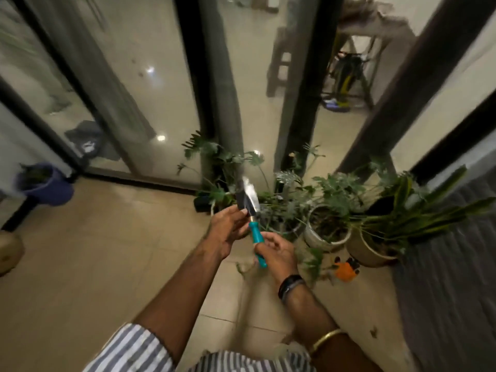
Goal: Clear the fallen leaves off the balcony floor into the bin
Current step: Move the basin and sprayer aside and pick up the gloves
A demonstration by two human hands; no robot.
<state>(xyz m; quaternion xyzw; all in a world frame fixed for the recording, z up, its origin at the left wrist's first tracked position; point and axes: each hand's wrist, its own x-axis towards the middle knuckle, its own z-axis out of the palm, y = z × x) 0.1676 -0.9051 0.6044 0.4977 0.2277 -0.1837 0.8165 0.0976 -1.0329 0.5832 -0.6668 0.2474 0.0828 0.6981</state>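
Observation:
A garden trowel with a shiny metal blade and a teal handle is held upright in front of me. My right hand grips the teal handle low down. My left hand pinches the lower edge of the blade with fingers and thumb. A fallen green leaf lies on the beige floor tiles just below the hands. More loose leaves lie to the right beside the pots. A blue bin stands at the far left by the glass door.
Several potted plants crowd the corner ahead and to the right. An orange tool lies on the floor near them. Glass sliding doors with black frames stand ahead. A grey wall runs along the right. A tan object sits at the left edge.

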